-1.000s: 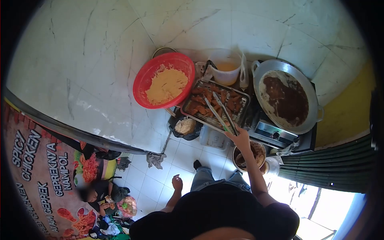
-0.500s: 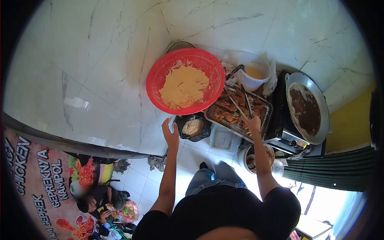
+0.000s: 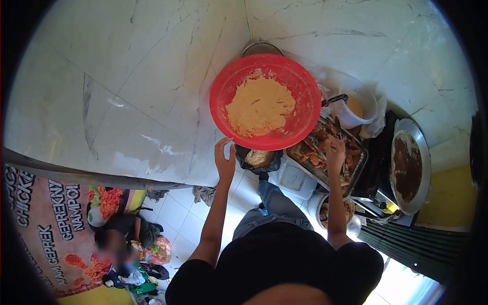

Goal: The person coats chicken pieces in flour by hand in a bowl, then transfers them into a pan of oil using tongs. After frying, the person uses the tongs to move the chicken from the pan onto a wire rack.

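LEFT: left hand (image 3: pixel 224 160) open, fingers spread, raised just under the lower-left rim of the red bowl (image 3: pixel 217 104); contact cannot be told | RIGHT: right hand (image 3: pixel 335 148) curled over the metal tray (image 3: pixel 357 174) of fried pieces (image 3: pixel 311 155); grip cannot be told | BOWL: holds yellow flour (image 3: pixel 260 105), touching the tray | NEAR: wok (image 3: pixel 409 168) at right.

In front of you, the basin (image 3: pixel 307 101) holds the flour mix (image 3: pixel 260 105), with your left hand (image 3: pixel 224 163) at its near rim. The tray (image 3: pixel 315 170) lies to its right, under your right hand (image 3: pixel 335 148). The jug (image 3: pixel 356 109) stands behind the tray, and the wok (image 3: pixel 424 168) sits farther right.
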`<state>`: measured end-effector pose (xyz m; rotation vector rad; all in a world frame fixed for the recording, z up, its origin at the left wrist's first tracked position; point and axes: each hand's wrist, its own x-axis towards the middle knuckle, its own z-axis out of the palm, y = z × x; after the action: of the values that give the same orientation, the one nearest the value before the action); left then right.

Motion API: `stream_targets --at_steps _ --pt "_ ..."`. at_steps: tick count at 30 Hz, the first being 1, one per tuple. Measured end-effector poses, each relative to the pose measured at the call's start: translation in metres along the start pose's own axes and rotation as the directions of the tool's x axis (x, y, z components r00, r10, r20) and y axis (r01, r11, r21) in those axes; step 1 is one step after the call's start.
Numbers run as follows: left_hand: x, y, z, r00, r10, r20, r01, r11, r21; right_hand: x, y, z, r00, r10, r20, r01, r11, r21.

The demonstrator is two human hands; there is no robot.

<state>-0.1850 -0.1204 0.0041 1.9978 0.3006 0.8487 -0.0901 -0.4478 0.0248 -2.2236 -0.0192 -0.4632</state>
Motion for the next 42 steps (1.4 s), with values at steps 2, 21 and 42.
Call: stream_targets --at_steps 2,21,42 --pt "0.021 -0.008 0.004 0.999 0.031 -0.016 -0.030 1.000 0.005 0.023 -0.028 0.036 0.989 -0.143 0.021 0.139 0.981 0.138" --pt "0.113 -0.051 0.043 0.968 0.052 0.246 -0.096 0.981 0.168 0.131 0.035 0.293 0.584 0.099 0.806 0.027 0.990 -0.141" --pt "0.216 -0.092 0.054 0.822 0.058 0.566 -0.015 0.997 -0.080 0.122 0.007 0.327 0.973 0.181 0.142 -0.180 0.983 -0.021"
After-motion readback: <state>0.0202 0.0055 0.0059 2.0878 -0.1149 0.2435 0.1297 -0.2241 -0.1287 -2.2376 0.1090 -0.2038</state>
